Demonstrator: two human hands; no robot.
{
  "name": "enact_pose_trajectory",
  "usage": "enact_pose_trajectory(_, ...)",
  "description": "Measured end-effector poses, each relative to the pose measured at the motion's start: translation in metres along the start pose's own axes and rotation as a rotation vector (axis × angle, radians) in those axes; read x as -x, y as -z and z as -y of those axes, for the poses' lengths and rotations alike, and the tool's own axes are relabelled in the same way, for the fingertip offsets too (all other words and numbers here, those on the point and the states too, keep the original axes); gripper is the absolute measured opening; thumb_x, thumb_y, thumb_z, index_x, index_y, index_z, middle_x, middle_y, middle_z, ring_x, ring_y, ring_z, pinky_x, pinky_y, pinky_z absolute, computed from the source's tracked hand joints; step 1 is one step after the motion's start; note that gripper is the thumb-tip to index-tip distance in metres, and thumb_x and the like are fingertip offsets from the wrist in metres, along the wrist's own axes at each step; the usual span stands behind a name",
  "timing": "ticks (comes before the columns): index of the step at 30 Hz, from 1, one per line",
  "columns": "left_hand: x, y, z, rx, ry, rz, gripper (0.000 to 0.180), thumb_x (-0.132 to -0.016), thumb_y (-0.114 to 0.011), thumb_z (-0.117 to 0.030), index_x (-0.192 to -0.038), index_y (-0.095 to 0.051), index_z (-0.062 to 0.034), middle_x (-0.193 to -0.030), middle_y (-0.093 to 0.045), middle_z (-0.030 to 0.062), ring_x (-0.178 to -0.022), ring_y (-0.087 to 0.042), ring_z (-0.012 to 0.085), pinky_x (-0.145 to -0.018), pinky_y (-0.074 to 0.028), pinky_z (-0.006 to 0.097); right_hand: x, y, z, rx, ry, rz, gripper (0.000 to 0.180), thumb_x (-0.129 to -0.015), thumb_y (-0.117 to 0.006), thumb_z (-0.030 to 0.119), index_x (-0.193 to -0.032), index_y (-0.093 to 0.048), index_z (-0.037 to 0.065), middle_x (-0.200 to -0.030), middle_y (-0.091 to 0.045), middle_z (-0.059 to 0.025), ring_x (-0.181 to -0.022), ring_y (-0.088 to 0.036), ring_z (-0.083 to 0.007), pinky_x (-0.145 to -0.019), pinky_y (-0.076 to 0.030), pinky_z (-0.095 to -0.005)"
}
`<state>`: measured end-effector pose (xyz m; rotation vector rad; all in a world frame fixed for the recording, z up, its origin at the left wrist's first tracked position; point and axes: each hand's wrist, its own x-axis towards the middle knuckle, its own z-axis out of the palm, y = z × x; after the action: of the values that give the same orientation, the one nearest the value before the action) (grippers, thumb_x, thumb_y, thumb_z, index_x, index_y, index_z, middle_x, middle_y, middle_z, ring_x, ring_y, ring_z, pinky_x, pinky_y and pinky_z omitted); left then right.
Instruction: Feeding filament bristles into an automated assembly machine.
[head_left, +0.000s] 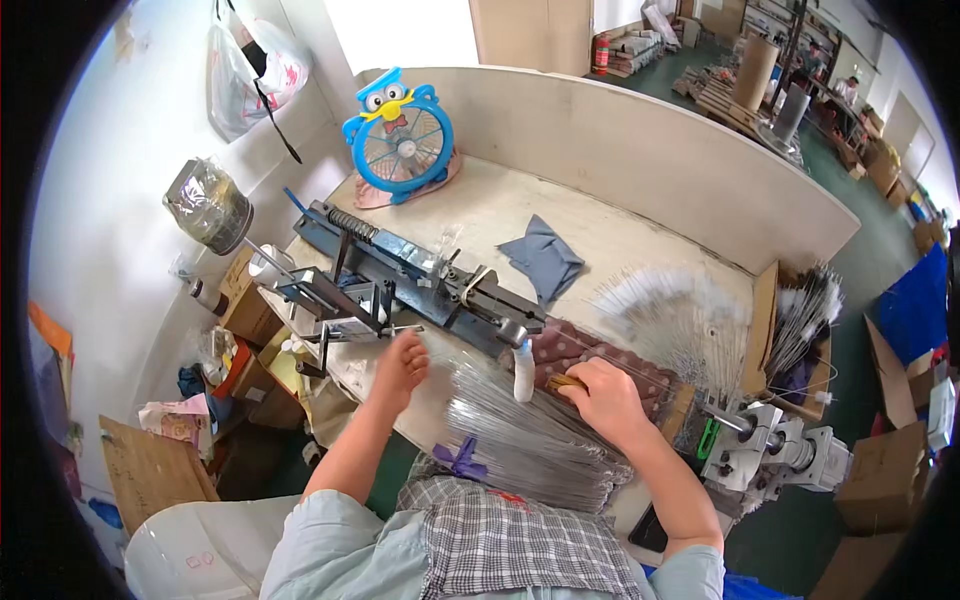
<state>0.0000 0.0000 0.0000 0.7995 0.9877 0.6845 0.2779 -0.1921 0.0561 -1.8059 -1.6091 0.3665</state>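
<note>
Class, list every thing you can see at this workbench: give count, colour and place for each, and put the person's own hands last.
Blue bird-shaped desk fan: one, blue and yellow, back of the bench.
Blue metal bench jig with a spring: one, blue and grey, left-centre of the bench.
Folded grey-blue cloth: one, behind the jig.
Bundle of thin silvery wires: one large bundle, near edge, over the person's lap.
Fan of white-tipped wires: one spread, right of the bench.
Dotted brown cloth pad: one, under the right hand.
White plastic bag: one, hanging on the wall.
Grey metal machine: one, lower right.
Left hand: by the jig, fingers bent, holding nothing discernible.
Right hand: closed on a small brown piece.
</note>
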Motion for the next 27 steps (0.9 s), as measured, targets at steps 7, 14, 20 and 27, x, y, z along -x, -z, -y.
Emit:
enact_pose_trajectory(7,-0.005,0.032,-0.01,0.26,0.062,-0.167,0.021,-0.086,-0.061,-0.031,-0.089,-0.063,-0.0106,-0.071,-0.06,-0.0048,-0.067,-0.057,0.0098,-0.063,-0.048,0.027,-0.003,-0.002,0.008,-0.007,-0.029,0.012,0.017,-0.077,-0.066,0.012,-0.089,-0.063,0.002,-0.083,-0.059,-0.0142,-0.077,-0.059,-0.0329,-0.068,-0.049,-0.0391)
enact_pose_trajectory(14,-0.003,0.004,0.003,0.308,-0.138,-0.363,0.011,-0.081,-0.061,-0.017,-0.08,-0.062,-0.0066,-0.066,-0.057,0.0006,-0.06,-0.054,0.0105,-0.056,-0.043,0.024,0.005,0.031,0.028,0.012,-0.002,-0.052,0.016,-0.077,-0.064,0.005,-0.093,-0.063,0.002,-0.088,-0.061,-0.0152,-0.078,-0.06,-0.0339,-0.069,-0.049,-0.0388)
enact_pose_trajectory(20,0.061,-0.145,0.027,0.045,-0.019,0.347,0.018,-0.086,-0.059,-0.015,-0.082,-0.062,0.0019,-0.07,-0.061,0.0091,-0.06,-0.057,0.0167,-0.057,-0.046,0.027,-0.006,0.069,0.026,0.17,-0.066,-0.227,0.017,-0.077,-0.065,0.01,-0.094,-0.066,0.006,-0.085,-0.065,-0.0123,-0.079,-0.061,-0.031,-0.069,-0.049,-0.0369)
enact_pose_trajectory(27,0.045,-0.21,0.055,-0.01,-0.093,0.488,0.017,-0.092,-0.056,-0.016,-0.095,-0.063,-0.0009,-0.078,-0.064,0.0053,-0.063,-0.053,0.0071,-0.058,-0.042,0.02,0.014,0.072,0.002,-0.113,-0.229,-0.204,0.021,-0.077,-0.069,0.011,-0.096,-0.068,0.004,-0.08,-0.065,-0.0095,-0.068,-0.061,-0.0149,-0.063,-0.048,-0.0269)
